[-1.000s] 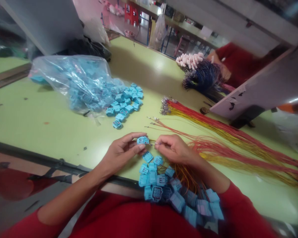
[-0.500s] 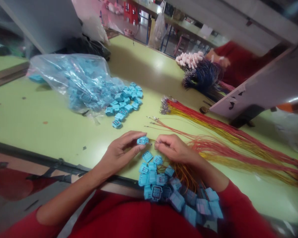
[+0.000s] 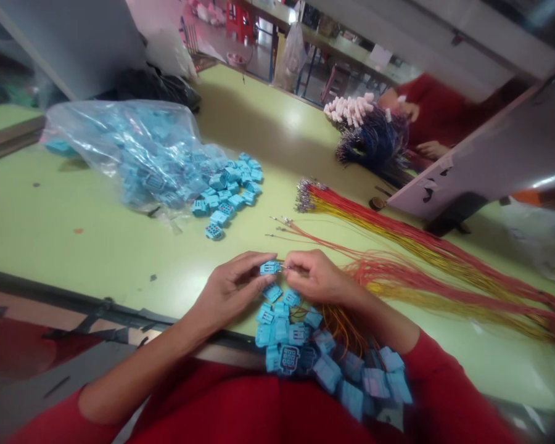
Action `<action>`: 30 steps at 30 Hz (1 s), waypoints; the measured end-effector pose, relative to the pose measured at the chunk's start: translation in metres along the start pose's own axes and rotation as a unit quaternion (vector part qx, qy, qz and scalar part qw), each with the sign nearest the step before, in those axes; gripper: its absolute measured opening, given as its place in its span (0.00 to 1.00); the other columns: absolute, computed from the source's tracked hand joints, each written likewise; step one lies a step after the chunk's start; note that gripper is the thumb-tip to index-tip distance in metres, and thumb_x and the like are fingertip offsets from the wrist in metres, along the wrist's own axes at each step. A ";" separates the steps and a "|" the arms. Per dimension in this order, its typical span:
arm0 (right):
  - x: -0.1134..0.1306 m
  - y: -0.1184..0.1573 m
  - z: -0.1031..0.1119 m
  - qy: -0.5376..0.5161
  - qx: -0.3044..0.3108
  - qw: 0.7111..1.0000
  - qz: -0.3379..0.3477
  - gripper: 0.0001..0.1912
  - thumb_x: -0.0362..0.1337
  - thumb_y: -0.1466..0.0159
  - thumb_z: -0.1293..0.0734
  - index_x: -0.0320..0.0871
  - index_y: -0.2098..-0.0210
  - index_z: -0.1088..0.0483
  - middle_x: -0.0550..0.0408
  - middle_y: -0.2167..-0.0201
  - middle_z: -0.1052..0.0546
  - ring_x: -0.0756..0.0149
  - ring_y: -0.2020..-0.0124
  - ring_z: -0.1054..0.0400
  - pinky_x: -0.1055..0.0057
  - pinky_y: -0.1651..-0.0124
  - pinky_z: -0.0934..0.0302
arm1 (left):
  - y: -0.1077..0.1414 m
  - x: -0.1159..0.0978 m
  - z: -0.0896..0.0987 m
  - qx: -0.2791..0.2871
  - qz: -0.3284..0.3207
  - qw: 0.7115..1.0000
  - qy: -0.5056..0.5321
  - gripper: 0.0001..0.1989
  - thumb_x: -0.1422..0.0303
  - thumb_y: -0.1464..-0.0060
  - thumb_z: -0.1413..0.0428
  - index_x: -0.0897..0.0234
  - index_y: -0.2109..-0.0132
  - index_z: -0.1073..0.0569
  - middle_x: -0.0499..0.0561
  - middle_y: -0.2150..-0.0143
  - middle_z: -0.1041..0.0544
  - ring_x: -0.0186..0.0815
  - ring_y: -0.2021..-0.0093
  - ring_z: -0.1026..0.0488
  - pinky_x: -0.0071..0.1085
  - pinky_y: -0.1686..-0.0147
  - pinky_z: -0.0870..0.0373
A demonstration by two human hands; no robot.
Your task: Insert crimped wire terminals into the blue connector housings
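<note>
Head view: left hand (image 3: 231, 291) has its fingers clamped on a small sky-blue plastic connector (image 3: 271, 267), held over the table; right hand (image 3: 317, 277) has its fingertips pinched together on a thin metal-tipped wire (image 3: 284, 267) at the connector's end. Done so far, it seems: a heap of blue connectors (image 3: 282, 333) at the table edge, orange wires (image 3: 342, 333) trailing among them. Left: long red-and-yellow wires (image 3: 425, 250) and a clear plastic bag of blue connectors (image 3: 120, 151), both well apart.

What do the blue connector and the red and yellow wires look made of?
The blue connector looks like matte moulded plastic, with crisp cavities. The red and yellow wires look plastic-insulated, bending softly; their tips shine like metal, alloy unclear.
</note>
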State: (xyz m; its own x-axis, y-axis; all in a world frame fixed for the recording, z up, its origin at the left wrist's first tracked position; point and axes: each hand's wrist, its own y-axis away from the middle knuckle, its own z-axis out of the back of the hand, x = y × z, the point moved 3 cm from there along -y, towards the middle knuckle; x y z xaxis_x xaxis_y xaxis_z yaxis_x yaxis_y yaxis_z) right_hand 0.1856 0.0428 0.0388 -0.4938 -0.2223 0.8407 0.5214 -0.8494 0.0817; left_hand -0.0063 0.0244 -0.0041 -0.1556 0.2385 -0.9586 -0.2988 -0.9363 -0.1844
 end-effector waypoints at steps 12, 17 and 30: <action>0.008 0.006 0.014 0.042 -0.052 0.998 0.017 0.10 0.43 0.31 0.36 0.42 0.59 0.31 0.57 0.68 0.27 0.69 0.69 0.36 0.70 0.64 0.42 | -0.004 0.001 -0.004 0.018 0.142 0.987 0.075 0.24 0.57 0.43 0.37 0.67 0.45 0.22 0.49 0.69 0.22 0.33 0.71 0.28 0.29 0.70 0.30; 0.018 0.018 0.025 0.100 -0.108 0.983 0.105 0.13 0.39 0.25 0.44 0.43 0.59 0.30 0.52 0.64 0.25 0.65 0.62 0.32 0.67 0.56 0.39 | -0.006 0.009 -0.006 -0.004 0.195 0.967 0.166 0.24 0.56 0.47 0.33 0.66 0.49 0.25 0.51 0.68 0.20 0.34 0.70 0.25 0.28 0.69 0.29; 0.015 0.016 0.013 0.265 0.070 0.961 -0.033 0.16 0.37 0.28 0.41 0.42 0.73 0.35 0.58 0.77 0.33 0.70 0.74 0.45 0.68 0.68 0.56 | -0.009 -0.001 -0.010 0.015 0.153 0.971 0.183 0.18 0.60 0.45 0.34 0.65 0.52 0.23 0.49 0.69 0.21 0.32 0.68 0.25 0.26 0.68 0.28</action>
State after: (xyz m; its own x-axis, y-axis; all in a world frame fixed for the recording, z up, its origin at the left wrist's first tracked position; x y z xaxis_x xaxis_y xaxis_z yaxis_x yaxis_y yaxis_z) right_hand 0.1954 0.0321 0.0593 -0.7951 -0.4142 0.4430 0.5467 -0.8057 0.2279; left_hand 0.0061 0.0297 -0.0035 0.1021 -0.1621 -0.9815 -0.3203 -0.9395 0.1218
